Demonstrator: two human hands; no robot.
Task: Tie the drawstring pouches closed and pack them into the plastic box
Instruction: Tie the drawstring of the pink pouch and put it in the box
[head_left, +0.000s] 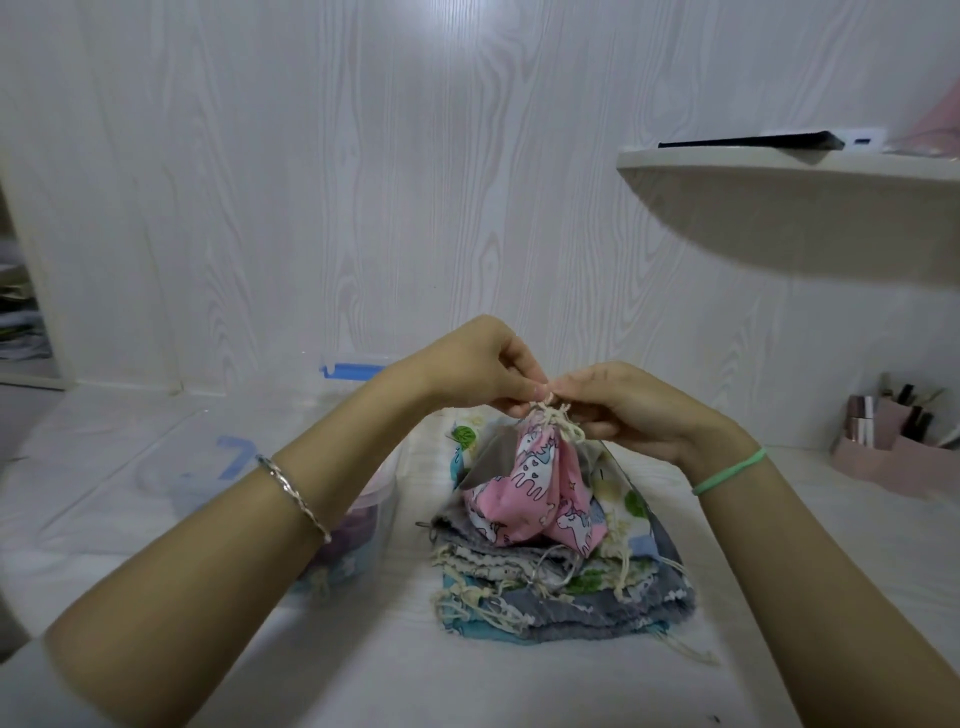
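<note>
A pink unicorn-print pouch (540, 488) hangs gathered at its neck above a pile of flat pouches (566, 592). My left hand (478, 369) and my right hand (628, 410) meet over its top. Each pinches the cream drawstring (553, 413) where it is knotted at the neck. The clear plastic box (363, 514) stands left of the pile, mostly hidden behind my left forearm. Purple and light blue fabric shows inside the box.
A clear lid with blue clips (353, 370) lies against the white wood-grain wall. A curved white shelf (789, 218) juts out at upper right. A pink organiser (898, 441) with small items stands at right. White sheeting (130, 493) covers the surface.
</note>
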